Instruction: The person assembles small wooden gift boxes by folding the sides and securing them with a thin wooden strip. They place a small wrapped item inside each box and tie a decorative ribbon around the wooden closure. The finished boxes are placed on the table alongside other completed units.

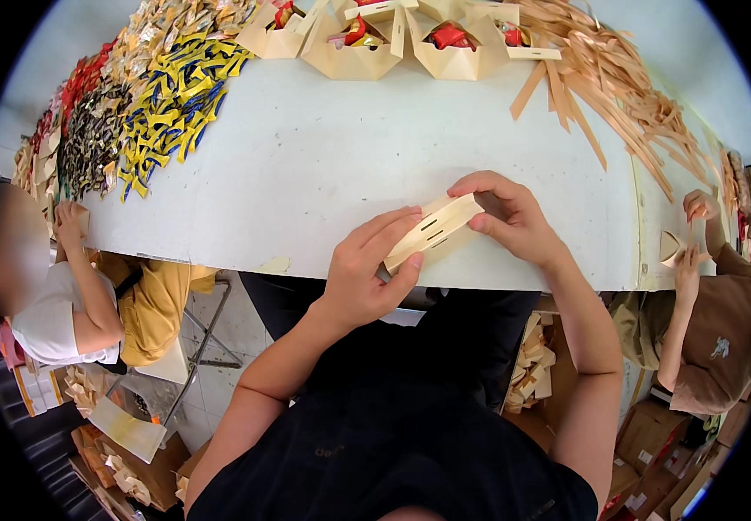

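Just above the table's near edge I hold a cream card box (432,231) between both hands. It is tilted, its right end higher, and two dark slots show along its narrow face. My left hand (371,265) grips the lower left end, thumb below and fingers along the top. At the upper right end, my right hand (510,215) pinches the card between thumb and fingers. What lies inside the box, if anything, is hidden.
Filled cream boxes (354,61) stand at the table's far side. Heaped yellow-and-blue wrapped sweets (180,95) lie at left, tan ribbon strips (592,65) at right. Co-workers sit on both sides; one's hands (692,230) hold a ribbon and a box. A carton (532,373) of card pieces stands below.
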`<act>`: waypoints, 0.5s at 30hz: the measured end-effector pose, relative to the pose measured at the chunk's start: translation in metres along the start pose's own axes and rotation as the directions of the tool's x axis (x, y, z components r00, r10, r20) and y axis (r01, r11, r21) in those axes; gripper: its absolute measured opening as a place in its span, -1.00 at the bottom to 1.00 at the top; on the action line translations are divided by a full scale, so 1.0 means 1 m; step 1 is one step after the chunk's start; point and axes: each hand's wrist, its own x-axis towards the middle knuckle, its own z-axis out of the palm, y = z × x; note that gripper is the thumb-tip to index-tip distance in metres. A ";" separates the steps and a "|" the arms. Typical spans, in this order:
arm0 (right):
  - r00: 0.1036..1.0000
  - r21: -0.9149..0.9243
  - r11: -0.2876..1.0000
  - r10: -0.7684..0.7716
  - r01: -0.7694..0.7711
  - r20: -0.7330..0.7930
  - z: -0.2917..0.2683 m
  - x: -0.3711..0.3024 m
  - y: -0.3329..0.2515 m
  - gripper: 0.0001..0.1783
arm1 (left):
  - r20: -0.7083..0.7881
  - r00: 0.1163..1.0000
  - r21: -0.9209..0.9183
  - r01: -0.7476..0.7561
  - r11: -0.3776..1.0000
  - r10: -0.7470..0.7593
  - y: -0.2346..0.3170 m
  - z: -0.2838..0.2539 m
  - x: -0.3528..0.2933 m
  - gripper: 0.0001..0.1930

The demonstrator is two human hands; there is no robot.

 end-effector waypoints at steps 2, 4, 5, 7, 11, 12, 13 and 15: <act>1.000 0.046 0.999 0.024 -0.024 -0.004 0.000 0.000 0.001 -0.54 | -0.010 1.000 0.012 -0.003 1.000 0.003 -0.002 0.002 -0.001 -0.60; 1.000 0.041 0.999 0.006 -0.006 -0.015 0.001 -0.001 0.002 -0.57 | -0.009 1.000 0.026 0.007 1.000 -0.006 0.000 0.004 -0.001 -0.59; 1.000 0.038 0.999 -0.002 0.003 -0.021 0.001 -0.001 0.002 -0.58 | -0.008 1.000 0.033 0.011 0.999 -0.011 0.000 0.004 -0.001 -0.59; 1.000 0.024 1.000 -0.015 0.015 -0.026 0.001 -0.001 0.002 -0.60 | -0.019 0.999 -0.006 0.026 1.000 -0.026 -0.003 0.005 -0.002 -0.58; 0.998 0.001 0.999 -0.037 0.037 -0.047 0.003 0.001 -0.002 -0.64 | -0.046 0.998 -0.072 0.045 0.996 -0.049 -0.005 0.008 -0.003 -0.58; 0.997 -0.017 0.998 -0.056 0.055 -0.047 0.003 0.001 -0.002 -0.66 | -0.049 0.998 -0.090 0.046 0.995 -0.051 -0.005 0.008 -0.003 -0.59; 0.996 -0.034 0.997 -0.074 0.073 -0.047 0.003 0.000 -0.001 -0.67 | -0.052 0.997 -0.107 0.047 0.993 -0.053 -0.005 0.008 -0.002 -0.59; 0.994 -0.057 0.994 -0.098 0.095 -0.048 0.004 0.000 -0.001 -0.69 | -0.048 0.997 -0.146 0.061 0.987 -0.068 -0.003 0.008 -0.001 -0.60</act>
